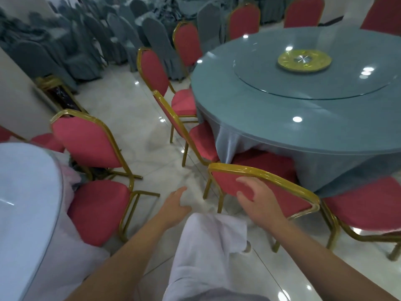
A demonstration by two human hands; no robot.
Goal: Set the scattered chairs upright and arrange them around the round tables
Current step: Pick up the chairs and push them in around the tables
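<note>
While right hand [258, 198] spreads on padded red chair back [289, 197], left hand [176, 202] loose, empty.

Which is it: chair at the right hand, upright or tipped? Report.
Upright: the chair stands on its legs, backrest up, by the right hand.

Red chairs [280, 192] with gold frames, a grey-blue worktop [303, 118] cloth, a yellow disc [304, 61] at its centre, pale marbled floor [134, 109].
</note>
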